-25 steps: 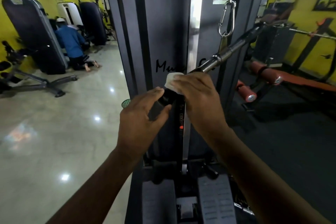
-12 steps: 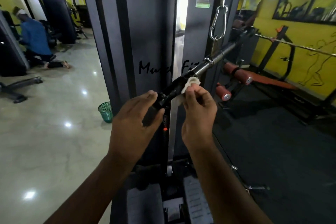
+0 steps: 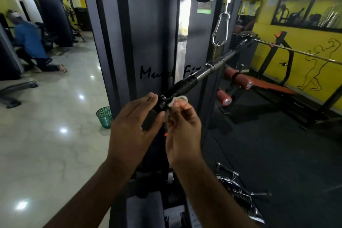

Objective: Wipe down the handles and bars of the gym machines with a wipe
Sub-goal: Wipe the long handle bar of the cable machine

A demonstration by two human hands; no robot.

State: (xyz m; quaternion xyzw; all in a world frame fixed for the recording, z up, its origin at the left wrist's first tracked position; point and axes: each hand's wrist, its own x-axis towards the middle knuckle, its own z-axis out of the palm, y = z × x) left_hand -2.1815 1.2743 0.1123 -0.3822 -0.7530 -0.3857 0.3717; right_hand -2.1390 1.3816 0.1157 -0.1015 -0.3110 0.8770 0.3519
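Wipe (image 3: 177, 99), in right hand (image 3: 183, 133), slid down grip (image 3: 182, 86) toward left hand (image 3: 132, 126)

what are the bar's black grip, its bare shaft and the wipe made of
Grip: likely rubber or foam, matte black with a dull sheen. Shaft: chromed steel by its bright mirror glints. Wipe: thin white tissue or cloth, crumpled; which is unclear.

One wide-angle camera is sitting on the person's head, looking forward and down along both forearms. It is hanging close over the left hand (image 3: 133, 129) and right hand (image 3: 182, 135), near enough that the wipe (image 3: 177, 98) against the pull-down bar (image 3: 185, 84) is showing, and is facing the cable machine's upright (image 3: 148, 42).
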